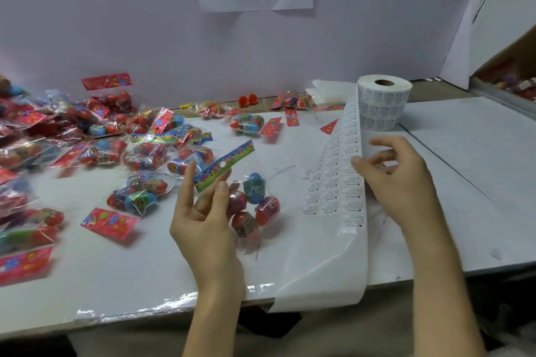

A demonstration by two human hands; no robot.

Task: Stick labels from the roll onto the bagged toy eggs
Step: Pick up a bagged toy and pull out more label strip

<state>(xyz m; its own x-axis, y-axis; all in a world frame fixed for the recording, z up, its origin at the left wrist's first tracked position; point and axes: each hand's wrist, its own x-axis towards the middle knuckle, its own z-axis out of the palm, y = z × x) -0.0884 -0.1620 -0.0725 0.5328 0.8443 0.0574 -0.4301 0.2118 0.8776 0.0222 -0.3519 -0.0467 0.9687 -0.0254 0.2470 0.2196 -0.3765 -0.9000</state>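
Holding a clear bag of red and blue toy eggs (251, 206) above the white table (464, 171).
The left hand (203, 211) is pinching its blue header card; the right hand (397, 180) (fingers loosely curled) is gripping the trailing white label strip (336, 182) off the roll (384, 106).

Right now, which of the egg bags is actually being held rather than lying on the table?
The bag with the blue-green header card, pinched by the left hand; its eggs hang below. Every other bag lies loose on the table.

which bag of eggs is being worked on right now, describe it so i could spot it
Start at the label roll standing at the table's back right and follow its strip down toward the hands. Just left of it, the left hand holds a bag of eggs. Unlike the red-headed bags nearby, its header card is blue and green.
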